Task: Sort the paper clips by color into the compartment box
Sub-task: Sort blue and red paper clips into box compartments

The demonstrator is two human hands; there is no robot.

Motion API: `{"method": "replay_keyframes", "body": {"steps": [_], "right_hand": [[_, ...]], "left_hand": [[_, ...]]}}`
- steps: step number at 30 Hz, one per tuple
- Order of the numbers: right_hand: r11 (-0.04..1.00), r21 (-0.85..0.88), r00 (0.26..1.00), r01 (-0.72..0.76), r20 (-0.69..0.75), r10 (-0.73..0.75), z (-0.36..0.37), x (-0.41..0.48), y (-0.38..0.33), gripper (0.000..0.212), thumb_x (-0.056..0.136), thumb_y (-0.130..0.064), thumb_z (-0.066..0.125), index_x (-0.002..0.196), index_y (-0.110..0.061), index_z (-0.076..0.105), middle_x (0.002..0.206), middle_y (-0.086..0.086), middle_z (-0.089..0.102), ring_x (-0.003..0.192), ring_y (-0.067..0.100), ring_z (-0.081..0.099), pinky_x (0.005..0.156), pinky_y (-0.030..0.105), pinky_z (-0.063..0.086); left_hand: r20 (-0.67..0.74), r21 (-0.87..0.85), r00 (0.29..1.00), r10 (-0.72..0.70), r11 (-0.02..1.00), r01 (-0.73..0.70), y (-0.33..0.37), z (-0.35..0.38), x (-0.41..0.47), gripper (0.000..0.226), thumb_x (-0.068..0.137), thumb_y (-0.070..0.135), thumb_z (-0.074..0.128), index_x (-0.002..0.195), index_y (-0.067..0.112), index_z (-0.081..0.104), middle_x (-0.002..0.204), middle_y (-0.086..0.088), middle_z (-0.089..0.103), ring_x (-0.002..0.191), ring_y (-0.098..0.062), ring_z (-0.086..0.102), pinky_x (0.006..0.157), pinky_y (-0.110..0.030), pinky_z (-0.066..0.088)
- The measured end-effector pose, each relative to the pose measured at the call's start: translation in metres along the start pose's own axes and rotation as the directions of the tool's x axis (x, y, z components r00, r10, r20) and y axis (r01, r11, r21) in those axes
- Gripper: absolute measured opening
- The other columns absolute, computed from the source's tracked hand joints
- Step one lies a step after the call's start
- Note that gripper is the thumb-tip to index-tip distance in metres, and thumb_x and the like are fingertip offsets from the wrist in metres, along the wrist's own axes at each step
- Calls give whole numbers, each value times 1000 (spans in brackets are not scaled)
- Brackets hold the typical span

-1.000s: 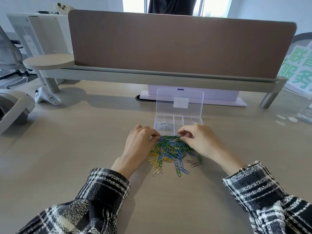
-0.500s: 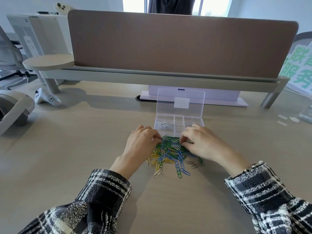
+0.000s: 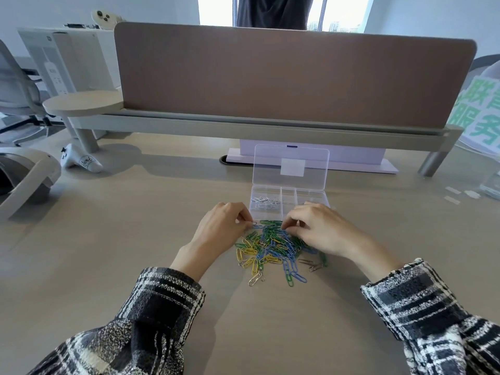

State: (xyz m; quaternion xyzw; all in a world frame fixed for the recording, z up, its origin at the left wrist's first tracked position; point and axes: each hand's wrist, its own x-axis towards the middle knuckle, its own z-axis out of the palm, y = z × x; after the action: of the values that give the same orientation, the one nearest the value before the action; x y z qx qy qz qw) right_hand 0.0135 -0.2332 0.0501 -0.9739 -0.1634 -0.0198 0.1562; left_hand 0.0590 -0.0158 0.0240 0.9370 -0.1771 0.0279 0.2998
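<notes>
Fingers curled, left hand pinched a blue clip at the pile edge nearest the box; right hand dug fingertips into it, its grip impossible to tell.

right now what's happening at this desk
A person in plaid sleeves is sorting a loose pile of blue, green, yellow and silver wire paper clips. The left hand and right hand both pick at the pile's far edge. The open clear plastic compartment box beyond holds silver clips in its left compartment.
</notes>
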Motion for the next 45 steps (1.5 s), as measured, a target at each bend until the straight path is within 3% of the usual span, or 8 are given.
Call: {"method": "replay_keyframes", "body": {"steps": [5,9,18,23,31,36,41,45], "right_hand": [[949,309,996,-58,-52,77,-4,-5,1,15,94,-17,62,97,-27,72,81,-15,63,67,-4,54,64,9,40],[853,517,994,-73,-30,104,-5,-10,-1,12,95,-17,61,93,-23,70,74,-11,61,56,-2,46,61,12,37],[617,785,971,-53,-104,215,-7,-15,0,6,92,-9,63,96,-8,66,93,3,75,90,13,70,85,21,54],[670,740,957,-49,-157,243,4,-19,6,5,92,-12,64,95,-12,68,81,5,73,75,15,70,67,17,49],[738,674,952,-11,-218,213,17,-21,5,14,92,-13,64,102,-13,74,61,-12,65,53,-1,56,56,10,40],[776,630,933,-16,-270,238,19,-24,13,20,89,-14,68,99,-30,74,88,-8,74,79,8,68,74,22,53],[798,601,855,-51,-387,346,15,-24,31,19,87,-12,70,97,-28,74,91,-13,73,82,2,68,76,16,51],[842,526,809,-117,-441,388,9,-7,51,17,88,-10,68,101,-18,74,94,-7,72,83,6,66,75,15,50]], "left_hand": [[-7,-82,1000,5,997,-5,-1,-2,2,5,86,23,68,86,26,72,88,10,69,58,8,48,53,-11,31],[-18,-46,999,42,998,-43,1,-2,0,13,88,22,67,99,21,75,94,4,71,77,-3,57,67,-17,40],[-22,272,970,243,935,-228,5,6,-1,18,93,32,61,101,19,71,101,7,63,99,-14,46,78,-24,38],[31,319,964,265,911,-261,6,4,1,21,96,32,55,104,16,67,106,3,62,104,-15,47,83,-27,44],[121,591,900,418,699,-403,11,-1,1,17,99,28,52,96,19,65,93,6,62,98,-16,53,59,-27,40],[217,628,916,338,670,-396,25,-6,9,29,97,36,49,94,12,65,94,-1,64,95,-19,54,63,-31,40],[339,686,883,325,557,-469,37,-14,22,37,90,36,52,63,13,41,66,1,45,71,-20,44,57,-30,34],[360,619,898,253,656,-432,29,-14,32,32,84,35,53,60,14,51,63,2,52,65,-20,53,53,-27,37]]}}
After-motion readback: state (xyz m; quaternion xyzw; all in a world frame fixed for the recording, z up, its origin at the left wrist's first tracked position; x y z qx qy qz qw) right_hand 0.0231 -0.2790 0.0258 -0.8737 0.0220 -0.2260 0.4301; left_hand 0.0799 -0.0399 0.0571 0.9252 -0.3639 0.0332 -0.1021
